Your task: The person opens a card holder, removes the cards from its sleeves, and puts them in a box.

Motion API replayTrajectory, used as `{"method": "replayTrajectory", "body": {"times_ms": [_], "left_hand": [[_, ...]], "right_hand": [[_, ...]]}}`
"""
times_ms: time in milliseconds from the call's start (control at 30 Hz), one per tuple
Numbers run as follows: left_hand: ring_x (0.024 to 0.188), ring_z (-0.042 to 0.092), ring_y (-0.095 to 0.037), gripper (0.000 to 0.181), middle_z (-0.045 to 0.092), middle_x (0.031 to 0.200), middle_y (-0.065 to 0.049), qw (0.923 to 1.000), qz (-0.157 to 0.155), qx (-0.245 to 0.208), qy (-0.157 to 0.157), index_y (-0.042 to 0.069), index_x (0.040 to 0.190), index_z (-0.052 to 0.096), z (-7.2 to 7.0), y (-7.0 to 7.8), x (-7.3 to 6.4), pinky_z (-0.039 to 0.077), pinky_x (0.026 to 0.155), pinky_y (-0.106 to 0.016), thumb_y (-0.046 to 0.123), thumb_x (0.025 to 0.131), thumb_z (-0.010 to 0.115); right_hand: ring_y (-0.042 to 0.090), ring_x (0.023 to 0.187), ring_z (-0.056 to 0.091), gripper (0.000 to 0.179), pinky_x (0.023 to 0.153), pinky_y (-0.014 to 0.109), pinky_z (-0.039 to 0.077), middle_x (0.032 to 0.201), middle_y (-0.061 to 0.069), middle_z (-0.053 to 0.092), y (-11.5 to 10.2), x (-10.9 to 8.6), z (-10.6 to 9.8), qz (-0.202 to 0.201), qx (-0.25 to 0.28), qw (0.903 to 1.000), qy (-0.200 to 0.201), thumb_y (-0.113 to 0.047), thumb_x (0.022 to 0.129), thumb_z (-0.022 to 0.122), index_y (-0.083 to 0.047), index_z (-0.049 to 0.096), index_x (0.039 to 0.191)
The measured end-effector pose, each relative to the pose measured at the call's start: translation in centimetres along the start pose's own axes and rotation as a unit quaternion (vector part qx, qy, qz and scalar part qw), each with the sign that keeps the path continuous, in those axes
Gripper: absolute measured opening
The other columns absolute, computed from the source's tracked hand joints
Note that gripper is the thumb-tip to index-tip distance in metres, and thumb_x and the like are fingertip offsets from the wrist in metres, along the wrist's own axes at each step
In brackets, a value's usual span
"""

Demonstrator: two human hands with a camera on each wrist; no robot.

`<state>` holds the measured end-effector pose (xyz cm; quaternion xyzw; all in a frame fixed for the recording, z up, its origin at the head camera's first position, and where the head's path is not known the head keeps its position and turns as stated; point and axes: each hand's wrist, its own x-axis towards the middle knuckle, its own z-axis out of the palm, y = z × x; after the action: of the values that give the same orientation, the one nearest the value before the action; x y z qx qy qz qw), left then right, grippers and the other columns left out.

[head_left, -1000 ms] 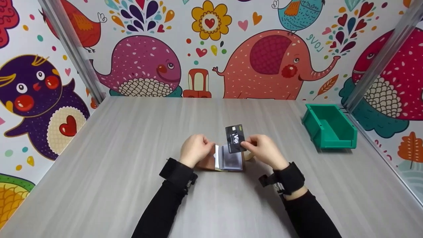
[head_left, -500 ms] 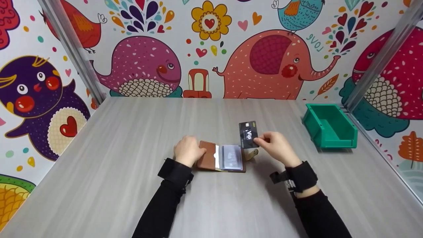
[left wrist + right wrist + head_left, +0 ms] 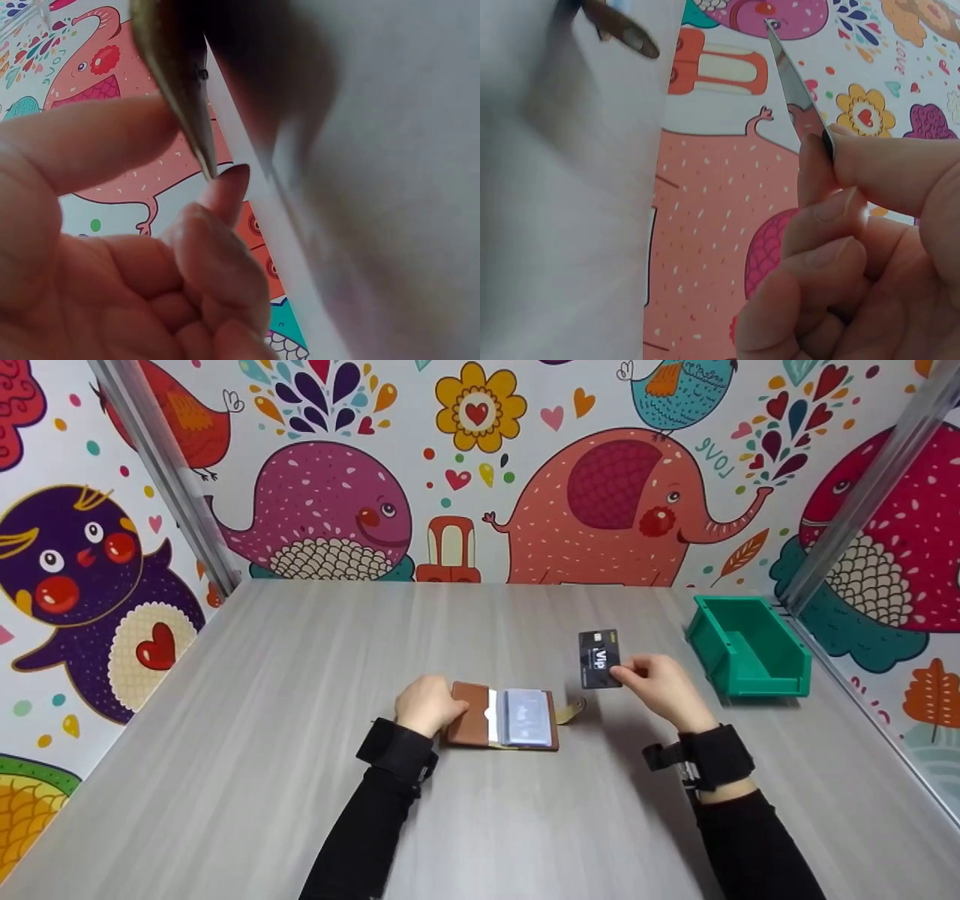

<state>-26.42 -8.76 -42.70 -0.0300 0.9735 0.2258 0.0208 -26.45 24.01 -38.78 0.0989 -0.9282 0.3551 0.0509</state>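
Observation:
A brown card holder (image 3: 469, 716) lies spread open at the middle of the table, its clear plastic sleeves (image 3: 529, 717) facing up on the right half. My left hand (image 3: 429, 706) pinches the left cover's edge between thumb and fingers; in the left wrist view the holder (image 3: 174, 82) shows edge-on. To the right, above the table, a black bank card (image 3: 599, 659) printed "Vip" is held upright by its lower right corner. Thumb and index finger of my right hand (image 3: 664, 688) grip it, and the right wrist view has the card (image 3: 799, 94) nearly edge-on.
At the back right of the table (image 3: 337, 660) stands a green plastic bin (image 3: 750, 652), low at its front. A strap with a snap (image 3: 572, 711) sticks out from the holder's right side. Printed panels with metal posts border the table.
My right hand has carried the bank card rightward, away from the card holder. My left hand has shifted slightly left and down, leaving more of the brown cover in sight.

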Motion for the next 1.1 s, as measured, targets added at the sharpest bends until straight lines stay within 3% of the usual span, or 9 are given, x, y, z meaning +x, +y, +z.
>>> {"method": "replayTrajectory", "body": {"times_ms": [500, 1100], "left_hand": [[0.075, 0.06, -0.022, 0.028, 0.065, 0.086, -0.005, 0.9998, -0.001, 0.011, -0.015, 0.007, 0.078, 0.066, -0.1, 0.1, -0.2, 0.052, 0.068, -0.044, 0.033, 0.082, 0.076], [0.081, 0.064, -0.025, 0.032, 0.069, 0.096, -0.009, 0.9995, -0.003, 0.027, -0.018, 0.004, 0.091, 0.071, 0.0, 0.1, -0.2, 0.053, 0.069, -0.045, 0.034, 0.082, 0.077]], "right_hand": [[0.021, 0.065, 0.045, 0.032, 0.058, 0.033, 0.034, 0.07, 0.002, 0.05, 2.9, -0.8, -3.1, 0.023, -0.047, 0.9983, 0.024, -0.03, 0.098, 0.062, 0.0, 0.065, 0.085], [0.023, 0.07, 0.048, 0.044, 0.057, 0.034, 0.039, 0.081, 0.008, 0.054, 5.7, -1.3, -7.1, 0.089, -0.052, 0.9946, 0.002, -0.041, 0.101, 0.053, 0.002, 0.063, 0.098]]}}
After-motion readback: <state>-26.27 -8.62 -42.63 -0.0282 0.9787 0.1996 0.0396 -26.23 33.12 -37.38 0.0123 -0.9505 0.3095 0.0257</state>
